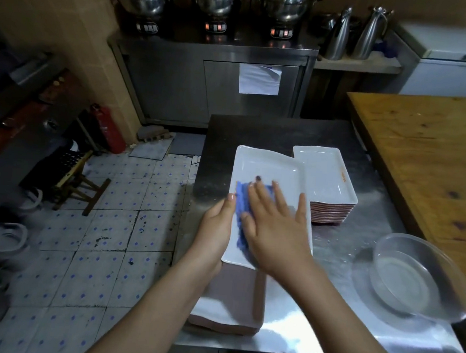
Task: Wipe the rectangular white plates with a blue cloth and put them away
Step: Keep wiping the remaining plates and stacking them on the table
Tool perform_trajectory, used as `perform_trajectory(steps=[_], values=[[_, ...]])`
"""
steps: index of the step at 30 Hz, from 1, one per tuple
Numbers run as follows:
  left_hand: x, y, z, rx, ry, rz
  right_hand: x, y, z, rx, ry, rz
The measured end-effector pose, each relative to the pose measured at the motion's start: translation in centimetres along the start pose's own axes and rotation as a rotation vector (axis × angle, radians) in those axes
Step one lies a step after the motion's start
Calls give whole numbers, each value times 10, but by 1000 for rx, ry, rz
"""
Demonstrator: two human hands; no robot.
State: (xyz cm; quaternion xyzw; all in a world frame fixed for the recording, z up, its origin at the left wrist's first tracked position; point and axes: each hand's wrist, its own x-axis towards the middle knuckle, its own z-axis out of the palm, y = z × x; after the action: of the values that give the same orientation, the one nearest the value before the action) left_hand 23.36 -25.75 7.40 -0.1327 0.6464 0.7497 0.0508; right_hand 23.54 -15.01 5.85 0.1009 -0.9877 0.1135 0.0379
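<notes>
Right hand [275, 230] flat on cloth [241, 205]

Plate [266, 165] sits on steel counter [346, 256], w/ plate stack [333, 210] just right of it. Bowl [414, 276] farther right, near wooden table [431, 154].

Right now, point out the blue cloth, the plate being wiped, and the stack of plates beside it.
blue cloth [240, 202]: head view, on the bare folds left of the right hand.
plate being wiped [266, 166]: head view, on its bare far well.
stack of plates [321, 172]: head view, on the top plate's well.
</notes>
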Motion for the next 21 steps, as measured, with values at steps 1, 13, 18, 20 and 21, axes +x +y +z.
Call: perform_trajectory(steps=[1,13,18,20,21], values=[[0,0,-1,10,-3,12,5,6,-2,-21,23,63],[-5,-8,-17,43,6,-11,-9,-10,16,34,-5,102],[-2,-7,-31,-8,-2,-20,-1,6,10,-57,-4,251],[3,-5,-38,-11,28,0,-19,-4,20,-16,-12,197],[4,-4,-39,-9,32,6,-28,-13,25,31,-28,160]])
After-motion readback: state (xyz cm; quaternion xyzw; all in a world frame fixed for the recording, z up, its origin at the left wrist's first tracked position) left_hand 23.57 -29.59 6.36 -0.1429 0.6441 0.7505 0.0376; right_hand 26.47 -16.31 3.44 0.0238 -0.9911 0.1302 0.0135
